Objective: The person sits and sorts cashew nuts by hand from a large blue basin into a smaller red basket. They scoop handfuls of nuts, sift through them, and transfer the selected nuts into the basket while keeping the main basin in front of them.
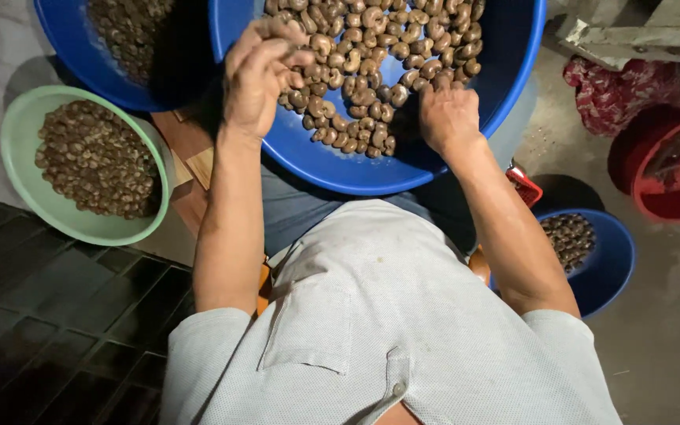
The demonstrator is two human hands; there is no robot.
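1. As the person sits with the large blue basin (505,86) across the lap, both hands work over the cashew nuts (371,55) heaped in it.
2. Left hand (261,75): raised just above the pile, grip pressed together, thumb against curled fingertips. It possibly pinches a single nut, but the view does not confirm this.
3. Right hand (449,116): resting on the near edge of the heap, fingertips buried among the nuts. I cannot tell whether its grip is spread or closed.
4. Handling, in my judgement: the work is best done one nut at a time, keeping the hands low over the basin so nothing drops to the floor, and the basin level on the lap.
5. Condition of the nuts: curved, kidney-shaped, mottled tan to dark brown, loosely piled, leaving bare blue near the rim.
6. Surroundings: a green bowl (21,173) of similar nuts to the left, a second blue basin (64,47) beyond it, a small blue bowl (611,267) and a red bucket (670,201) to the right.
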